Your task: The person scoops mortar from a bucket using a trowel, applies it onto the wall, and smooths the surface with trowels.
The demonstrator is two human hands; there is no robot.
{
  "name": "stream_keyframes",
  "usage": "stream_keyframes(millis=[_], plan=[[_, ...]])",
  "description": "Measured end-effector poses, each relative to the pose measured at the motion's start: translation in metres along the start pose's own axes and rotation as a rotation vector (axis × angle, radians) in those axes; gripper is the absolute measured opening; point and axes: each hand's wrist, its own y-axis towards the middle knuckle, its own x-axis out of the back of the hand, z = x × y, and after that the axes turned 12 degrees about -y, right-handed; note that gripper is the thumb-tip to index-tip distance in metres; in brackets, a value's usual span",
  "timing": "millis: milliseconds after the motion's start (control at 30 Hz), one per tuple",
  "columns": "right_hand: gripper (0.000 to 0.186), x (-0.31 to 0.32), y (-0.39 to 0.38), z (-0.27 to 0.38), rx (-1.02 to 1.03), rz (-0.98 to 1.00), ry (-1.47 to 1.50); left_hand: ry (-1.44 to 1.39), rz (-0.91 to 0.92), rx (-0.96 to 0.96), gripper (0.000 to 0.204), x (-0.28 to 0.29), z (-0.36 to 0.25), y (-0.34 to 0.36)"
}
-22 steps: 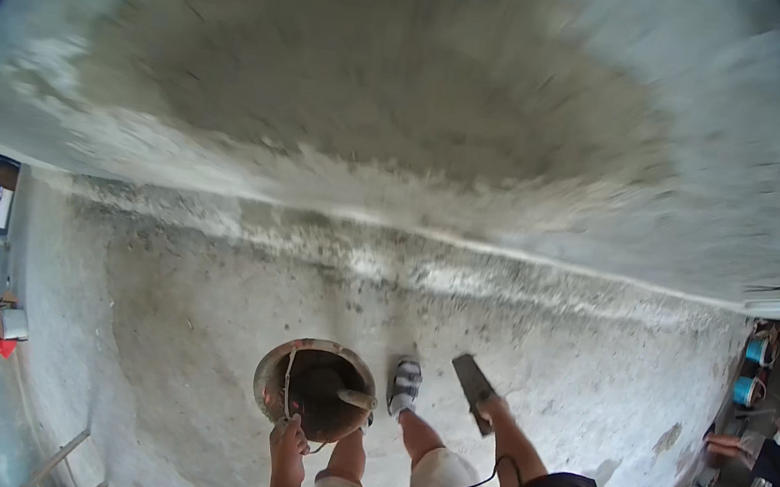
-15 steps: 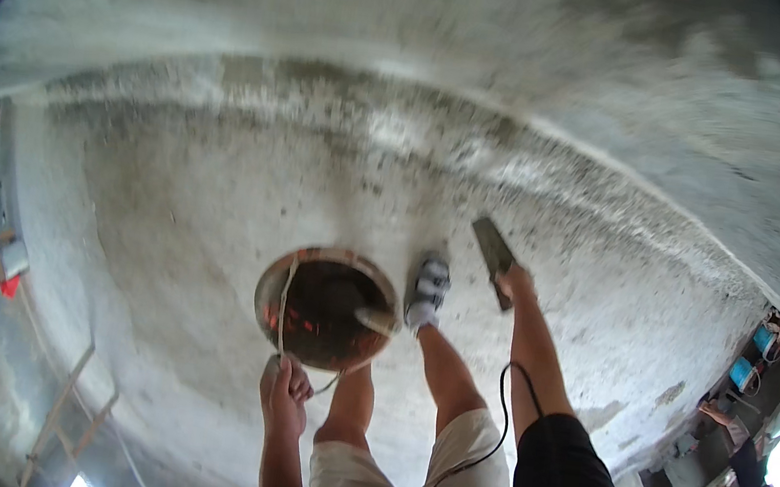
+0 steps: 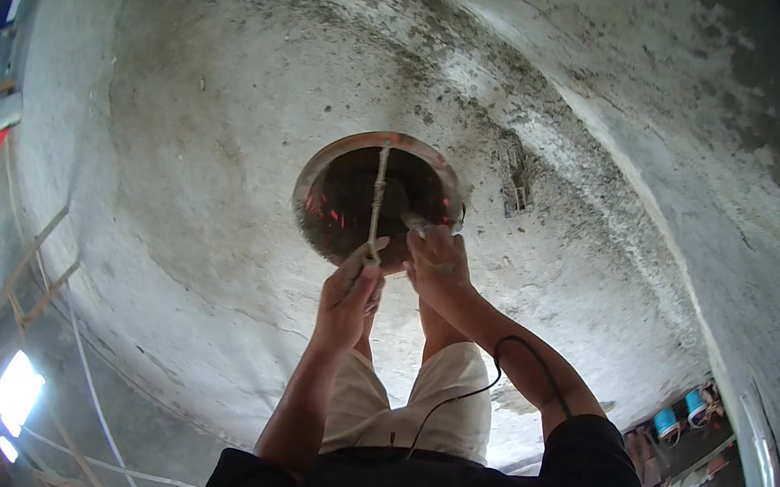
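I see the fingers of my left hand [image 3: 351, 293] clamped on the near end of a pale, knotted rope handle [image 3: 380, 188], which runs straight across the mouth of a wide, round, dark-bellied bucket [image 3: 440, 163]; I judge the hold is there to steady it. The right hand [image 3: 436, 264] curls at the near right rim, beside a pale, rounded stick-like piece [image 3: 412, 220] inside; whether its fingers are clamped on that or only touching, I cannot tell. The bucket sits in front of the legs, perhaps so both arms reach it easily, though I cannot tell whether it rests on the floor. Its rim is reddish and worn, its inside dark with orange-red flecks. A thin black cable [image 3: 496, 371] loops by the right forearm, above cream cloth shorts [image 3: 458, 400]. Beyond spreads a rough, blotched grey cement floor [image 3: 216, 142], bearing a dark, narrow shape [image 3: 515, 173] I cannot make out, then a stained, coarse grey wall [image 3: 715, 168].
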Motion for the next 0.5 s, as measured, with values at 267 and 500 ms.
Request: stream_keyframes(millis=[267, 500], plan=[[0.016, 0.016, 0.024, 0.004, -0.041, 0.226, -0.437, -0.084, 0.145, -0.075, 0.041, -0.015, -0.033, -0.043], [0.042, 0.077, 0.017, 0.018, -0.009, 0.103, -0.204, 0.167, 0.146, -0.307, 0.038, -0.006, -0.056, -0.056]])
